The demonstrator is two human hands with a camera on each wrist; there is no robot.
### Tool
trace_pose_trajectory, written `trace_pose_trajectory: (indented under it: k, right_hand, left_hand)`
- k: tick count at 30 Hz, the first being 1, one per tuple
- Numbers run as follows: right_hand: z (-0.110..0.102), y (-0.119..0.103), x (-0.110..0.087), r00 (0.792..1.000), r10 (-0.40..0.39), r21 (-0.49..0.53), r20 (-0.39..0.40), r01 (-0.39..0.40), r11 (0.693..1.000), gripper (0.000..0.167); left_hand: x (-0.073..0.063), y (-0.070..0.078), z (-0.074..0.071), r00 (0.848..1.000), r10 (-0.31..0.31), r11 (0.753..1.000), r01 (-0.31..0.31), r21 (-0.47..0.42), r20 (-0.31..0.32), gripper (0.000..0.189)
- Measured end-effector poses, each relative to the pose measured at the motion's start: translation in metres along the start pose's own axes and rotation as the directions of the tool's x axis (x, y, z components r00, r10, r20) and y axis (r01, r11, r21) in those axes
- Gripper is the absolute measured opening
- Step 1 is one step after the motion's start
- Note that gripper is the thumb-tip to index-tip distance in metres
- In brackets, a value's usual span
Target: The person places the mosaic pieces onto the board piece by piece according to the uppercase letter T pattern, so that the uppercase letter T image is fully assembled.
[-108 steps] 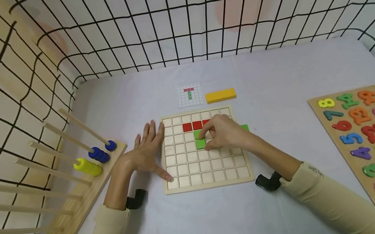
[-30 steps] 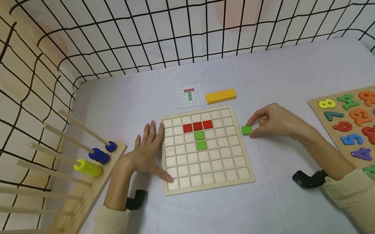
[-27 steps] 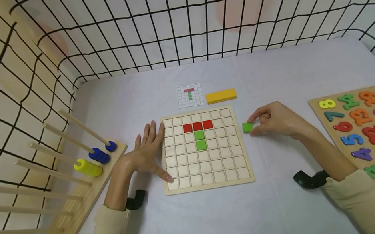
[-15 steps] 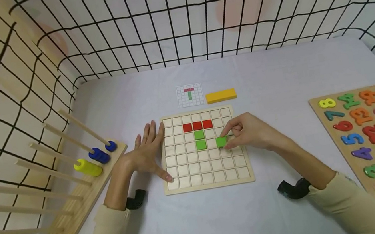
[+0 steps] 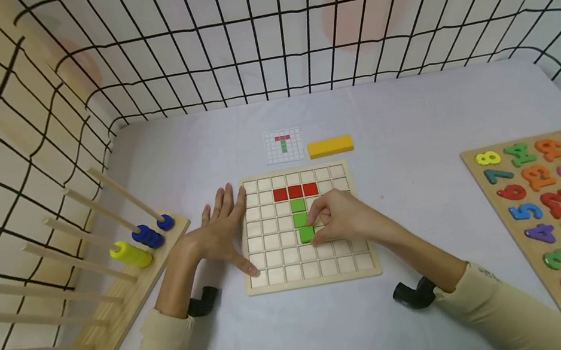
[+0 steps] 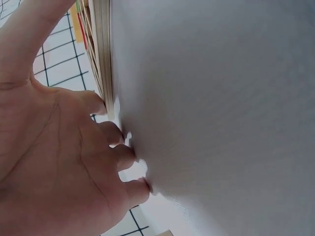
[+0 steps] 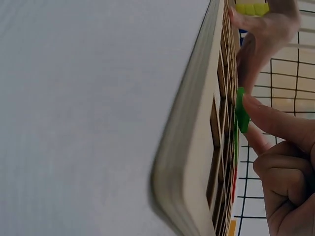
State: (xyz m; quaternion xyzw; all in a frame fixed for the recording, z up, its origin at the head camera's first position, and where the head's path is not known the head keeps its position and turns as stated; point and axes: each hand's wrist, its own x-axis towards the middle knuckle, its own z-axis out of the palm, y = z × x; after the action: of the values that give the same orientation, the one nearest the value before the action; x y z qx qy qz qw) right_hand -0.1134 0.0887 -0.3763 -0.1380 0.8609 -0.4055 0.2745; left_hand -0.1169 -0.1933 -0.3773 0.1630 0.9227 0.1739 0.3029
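Note:
A wooden grid board (image 5: 279, 272) lies mid-table. Three red tiles (image 5: 296, 191) form a row on it, and two green tiles (image 5: 298, 205) run down below the middle one. My right hand (image 5: 343, 214) pinches another green tile (image 5: 306, 234) between thumb and index finger, right under that green column. In the right wrist view the pinched green tile (image 7: 242, 109) stands tilted at the board's surface. My left hand (image 5: 218, 229) rests spread at the board's left edge, thumb on its lower left corner. From the left wrist, the fingertips (image 6: 140, 191) touch the tablecloth beside the board.
Behind the board lie a small card (image 5: 284, 146) printed with a red and green T and a yellow block (image 5: 330, 146). A wooden peg stand (image 5: 130, 282) with blue and yellow beads is at left, a number puzzle board (image 5: 534, 234) at right. Black wire mesh (image 5: 255, 39) encloses the table.
My right hand went to the right of the board, took hold of a green tile there and carried it left to beneath the green column. The left hand stayed in place.

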Motion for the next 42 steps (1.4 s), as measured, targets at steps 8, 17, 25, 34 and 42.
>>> trace_pose_trajectory:
  k: [8, 17, 25, 34, 42]
  right_hand:
    - [0.009, -0.005, 0.001, 0.997, -0.045, -0.087, -0.055, 0.040, 0.995, 0.026]
    - [0.012, -0.004, 0.006, 0.993, -0.079, -0.093, -0.092, 0.070, 0.993, 0.023]
    - [0.010, 0.003, 0.007, 0.996, -0.081, -0.054, -0.034, 0.079, 0.995, 0.027]
    - [0.006, 0.006, 0.005, 0.994, -0.105, -0.021, -0.013, 0.104, 0.994, 0.025]
    - [-0.004, 0.009, 0.003, 0.995, -0.104, -0.012, 0.002, 0.104, 0.994, 0.027]
  left_hand:
    - [0.002, 0.003, 0.001, 1.000, -0.002, 1.000, 0.002, 0.006, -0.004, 0.163]
    - [-0.001, 0.000, 0.000, 1.000, -0.014, 1.000, 0.014, -0.002, 0.000, 0.163]
    - [-0.001, -0.001, 0.002, 1.000, -0.003, 1.000, 0.003, -0.002, -0.005, 0.163]
    - [0.002, 0.001, 0.001, 1.000, 0.003, 1.000, -0.003, -0.006, -0.009, 0.163]
    - [0.005, 0.004, -0.001, 1.000, 0.015, 1.000, -0.015, 0.005, -0.022, 0.162]
